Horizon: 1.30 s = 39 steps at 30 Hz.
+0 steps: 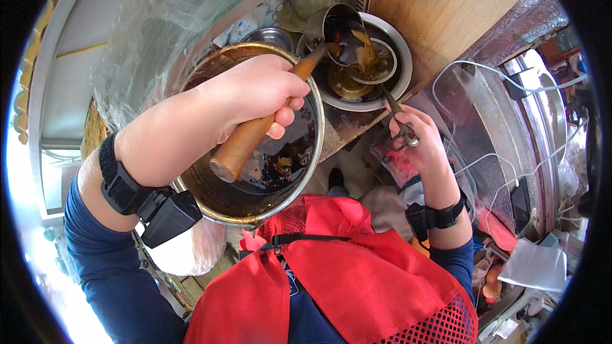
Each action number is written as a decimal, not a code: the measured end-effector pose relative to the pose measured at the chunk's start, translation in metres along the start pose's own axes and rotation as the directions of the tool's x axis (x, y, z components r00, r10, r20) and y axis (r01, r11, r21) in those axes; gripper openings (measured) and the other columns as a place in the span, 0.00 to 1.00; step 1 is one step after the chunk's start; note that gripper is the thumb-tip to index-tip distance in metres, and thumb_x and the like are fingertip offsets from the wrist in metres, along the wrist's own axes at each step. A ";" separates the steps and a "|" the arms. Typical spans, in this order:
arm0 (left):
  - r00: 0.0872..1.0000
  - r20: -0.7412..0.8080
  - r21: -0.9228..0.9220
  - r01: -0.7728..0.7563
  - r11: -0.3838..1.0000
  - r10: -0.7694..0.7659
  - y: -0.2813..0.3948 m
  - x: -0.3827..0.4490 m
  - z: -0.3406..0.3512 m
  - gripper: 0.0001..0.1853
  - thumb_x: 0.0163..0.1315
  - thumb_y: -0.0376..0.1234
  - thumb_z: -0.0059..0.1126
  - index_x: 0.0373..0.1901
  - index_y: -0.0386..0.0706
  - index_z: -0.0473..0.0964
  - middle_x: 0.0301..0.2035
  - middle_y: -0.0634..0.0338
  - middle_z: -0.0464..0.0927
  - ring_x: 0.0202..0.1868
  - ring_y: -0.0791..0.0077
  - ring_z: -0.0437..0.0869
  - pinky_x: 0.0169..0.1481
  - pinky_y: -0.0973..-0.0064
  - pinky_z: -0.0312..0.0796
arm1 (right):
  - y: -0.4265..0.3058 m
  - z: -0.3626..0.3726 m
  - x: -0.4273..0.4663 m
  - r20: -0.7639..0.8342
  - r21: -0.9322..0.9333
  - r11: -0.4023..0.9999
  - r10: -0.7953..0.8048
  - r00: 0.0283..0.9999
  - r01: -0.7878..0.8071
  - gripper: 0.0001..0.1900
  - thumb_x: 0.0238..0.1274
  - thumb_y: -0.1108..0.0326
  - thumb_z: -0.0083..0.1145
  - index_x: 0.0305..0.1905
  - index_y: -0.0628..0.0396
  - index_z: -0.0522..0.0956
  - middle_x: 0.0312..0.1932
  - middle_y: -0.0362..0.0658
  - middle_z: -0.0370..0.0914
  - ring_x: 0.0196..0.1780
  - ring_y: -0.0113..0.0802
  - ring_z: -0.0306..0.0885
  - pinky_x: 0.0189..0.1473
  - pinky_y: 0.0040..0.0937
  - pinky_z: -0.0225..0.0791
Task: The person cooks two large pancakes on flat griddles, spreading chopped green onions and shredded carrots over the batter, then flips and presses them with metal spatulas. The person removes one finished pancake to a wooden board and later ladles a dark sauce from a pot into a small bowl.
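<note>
My left hand [258, 88] grips the thick wooden handle [246, 148] of a ladle, reaching across a large metal pot [322, 124]. Dark liquid with floating spices and brown bits fills the pot's lower part. Beyond the pot's far right rim, the ladle's deep metal bowl [314, 28] is tilted towards a small round strainer [395, 62]. Brown leaf-like pieces [367, 55] lie in the strainer and against the ladle's mouth. My right hand [418, 136] holds the strainer by its dark metal handle [393, 101]. Under both tools stands a wide metal basin [406, 52] containing dark liquid.
A small metal bowl [270, 37] and a wire-mesh basket [313, 2] stand behind the pot. Clear plastic sheeting [138, 43] hangs at the left. A wooden panel [444, 0] rises behind the basin. White cables [507, 74] loop across the right side.
</note>
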State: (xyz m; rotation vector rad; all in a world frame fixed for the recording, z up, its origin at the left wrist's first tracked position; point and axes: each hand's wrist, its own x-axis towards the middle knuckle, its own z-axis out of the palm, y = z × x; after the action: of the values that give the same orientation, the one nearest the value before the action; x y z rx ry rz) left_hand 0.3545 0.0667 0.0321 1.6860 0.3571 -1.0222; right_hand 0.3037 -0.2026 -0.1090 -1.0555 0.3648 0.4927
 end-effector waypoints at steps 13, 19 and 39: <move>0.991 -0.129 0.520 0.029 0.854 0.045 -0.006 -0.001 0.017 0.12 0.59 0.28 0.44 0.41 0.29 0.65 0.22 0.50 0.74 0.21 0.64 0.77 0.24 0.67 0.71 | 0.009 -0.002 -0.005 0.027 0.055 0.998 -0.018 0.999 0.017 0.16 0.61 0.68 0.51 0.52 0.64 0.73 0.26 0.39 0.70 0.27 0.23 0.66 0.26 0.19 0.59; 0.885 -0.076 0.871 -0.165 0.462 0.459 -0.033 -0.006 0.014 0.21 0.60 0.28 0.45 0.53 0.25 0.60 0.30 0.35 0.78 0.34 0.44 0.82 0.40 0.57 0.74 | 0.009 0.000 -0.010 0.076 0.049 0.999 -0.021 0.997 0.018 0.17 0.61 0.68 0.51 0.53 0.63 0.73 0.25 0.38 0.69 0.27 0.22 0.65 0.26 0.19 0.58; 0.731 0.071 0.970 -0.210 0.125 0.678 -0.091 -0.043 0.011 0.33 0.57 0.26 0.49 0.66 0.29 0.53 0.32 0.47 0.74 0.24 0.63 0.84 0.25 0.70 0.76 | 0.009 0.019 -0.017 0.057 0.000 0.993 -0.118 0.991 0.118 0.24 0.60 0.66 0.51 0.59 0.68 0.69 0.21 0.35 0.66 0.21 0.20 0.59 0.23 0.18 0.53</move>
State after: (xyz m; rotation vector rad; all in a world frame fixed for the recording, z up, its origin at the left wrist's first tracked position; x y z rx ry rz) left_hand 0.2630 0.1013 0.0068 2.8784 -0.7593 -0.2737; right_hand 0.2860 -0.1854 -0.0983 -1.0580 0.2493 0.4168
